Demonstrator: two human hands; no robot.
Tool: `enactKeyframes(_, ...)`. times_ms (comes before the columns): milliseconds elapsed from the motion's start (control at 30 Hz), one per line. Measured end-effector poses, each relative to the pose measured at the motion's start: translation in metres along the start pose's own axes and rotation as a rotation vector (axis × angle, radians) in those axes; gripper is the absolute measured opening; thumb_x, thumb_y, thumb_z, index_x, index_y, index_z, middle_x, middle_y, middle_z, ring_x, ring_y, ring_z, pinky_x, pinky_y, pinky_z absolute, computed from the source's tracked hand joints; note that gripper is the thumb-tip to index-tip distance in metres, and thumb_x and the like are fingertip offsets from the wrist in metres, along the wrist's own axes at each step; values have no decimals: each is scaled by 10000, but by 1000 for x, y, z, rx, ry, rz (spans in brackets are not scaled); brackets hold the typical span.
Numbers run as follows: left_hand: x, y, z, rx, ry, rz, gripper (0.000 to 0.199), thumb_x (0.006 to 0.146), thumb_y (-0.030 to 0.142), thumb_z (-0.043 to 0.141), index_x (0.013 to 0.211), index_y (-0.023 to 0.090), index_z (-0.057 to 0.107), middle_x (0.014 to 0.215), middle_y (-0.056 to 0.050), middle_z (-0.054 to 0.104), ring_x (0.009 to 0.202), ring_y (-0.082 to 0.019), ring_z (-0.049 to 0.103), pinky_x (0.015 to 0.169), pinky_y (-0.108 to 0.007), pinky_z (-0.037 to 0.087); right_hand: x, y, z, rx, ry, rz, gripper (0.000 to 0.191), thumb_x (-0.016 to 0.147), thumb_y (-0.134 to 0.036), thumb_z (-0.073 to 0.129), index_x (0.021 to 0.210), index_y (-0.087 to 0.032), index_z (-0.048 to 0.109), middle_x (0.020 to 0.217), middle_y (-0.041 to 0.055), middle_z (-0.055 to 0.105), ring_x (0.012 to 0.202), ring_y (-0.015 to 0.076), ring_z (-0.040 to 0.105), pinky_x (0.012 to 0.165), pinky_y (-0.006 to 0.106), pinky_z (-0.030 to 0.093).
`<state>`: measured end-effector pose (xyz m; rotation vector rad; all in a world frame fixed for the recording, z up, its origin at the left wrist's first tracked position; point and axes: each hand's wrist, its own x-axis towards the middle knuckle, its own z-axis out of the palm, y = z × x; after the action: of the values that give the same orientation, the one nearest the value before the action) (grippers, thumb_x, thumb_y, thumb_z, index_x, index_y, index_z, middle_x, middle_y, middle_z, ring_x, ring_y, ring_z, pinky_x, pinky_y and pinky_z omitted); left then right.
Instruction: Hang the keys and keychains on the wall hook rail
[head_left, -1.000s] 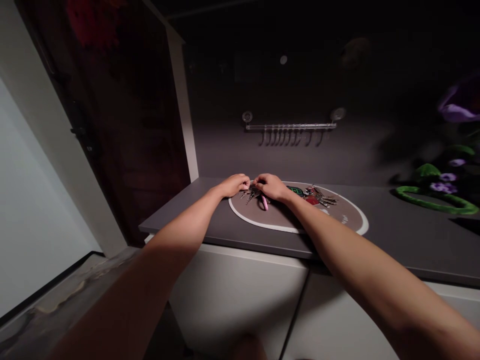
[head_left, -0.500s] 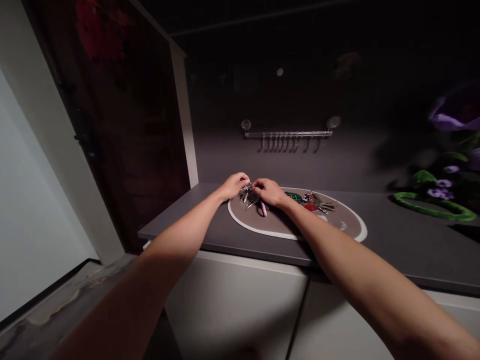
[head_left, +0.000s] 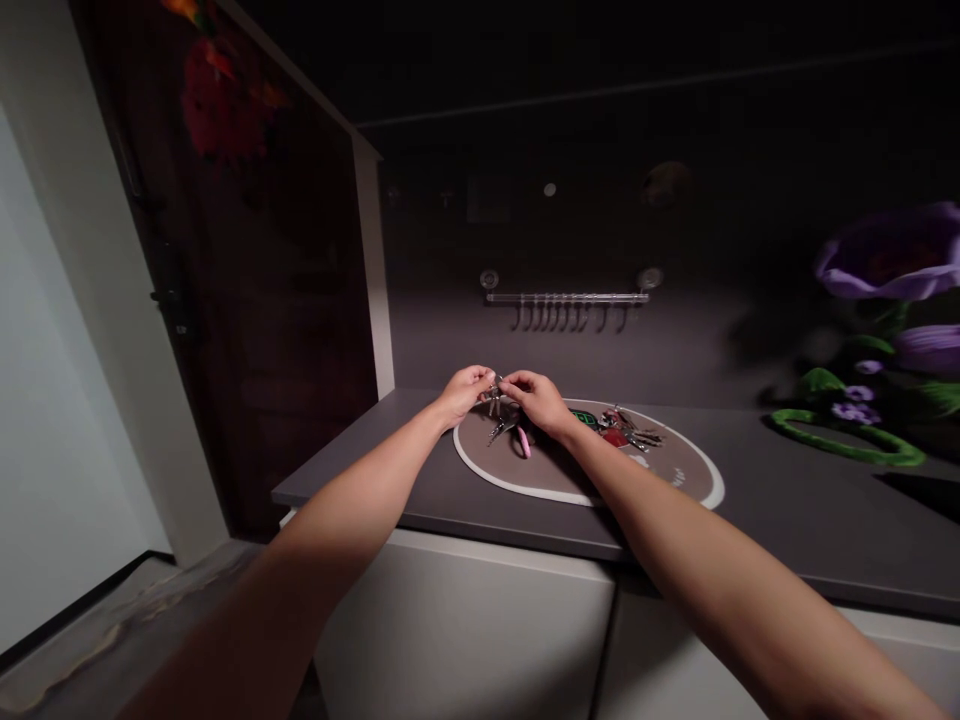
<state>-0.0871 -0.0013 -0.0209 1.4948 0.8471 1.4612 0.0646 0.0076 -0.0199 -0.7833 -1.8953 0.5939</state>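
Observation:
My left hand (head_left: pixel 466 392) and my right hand (head_left: pixel 538 396) meet over the left part of an oval brown mat (head_left: pixel 480 468) with a white rim. Both are closed in a pinch on a small bunch of keys (head_left: pixel 494 403) that dangles between the fingertips. Below the hands, more metal keys (head_left: pixel 502 430) lie on the mat, along with a pink strap-like piece (head_left: pixel 523 442). Beyond my right wrist sit a black-and-green item (head_left: pixel 584 418), a red tag (head_left: pixel 615 438) and further keys (head_left: pixel 646 437).
A rail with several hooks (head_left: pixel 567 298) is fixed to the dark back wall. Purple flowers (head_left: pixel 892 265) and a green ring (head_left: pixel 847 450) stand on the right of the grey counter (head_left: pixel 780 530). A dark door (head_left: pixel 300 330) is at the left.
The camera view has tilted up slightly. My hands have come closer together, and keys now hang more plainly between the fingertips.

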Motion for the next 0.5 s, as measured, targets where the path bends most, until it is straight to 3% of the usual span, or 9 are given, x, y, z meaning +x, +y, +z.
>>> enactKeyframes(133,-2,1,2,-12,-4,6,247,688,332,658,745,132,523,623,32,510,525,-48,441,520,-188,339,-1,-2,-1,87,15,41,242,696,-381,574,767,-156,624,744,14,625,673,109,534,678,231,416)
enactKeyframes(300,-4,2,4,29,35,32,170,724,299,589,774,143,545,713,7,525,564,-62,458,499,-187,333,-2,-3,-5,11,62,62,221,700,-372,567,760,-165,615,749,13,620,688,114,527,700,242,406)
enactKeyframes(500,-1,-11,-1,419,146,117,230,795,330,463,658,159,533,571,22,476,522,-90,411,516,-221,296,5,0,-5,-7,158,42,216,718,-380,541,742,-169,582,720,9,592,682,109,508,669,232,416)
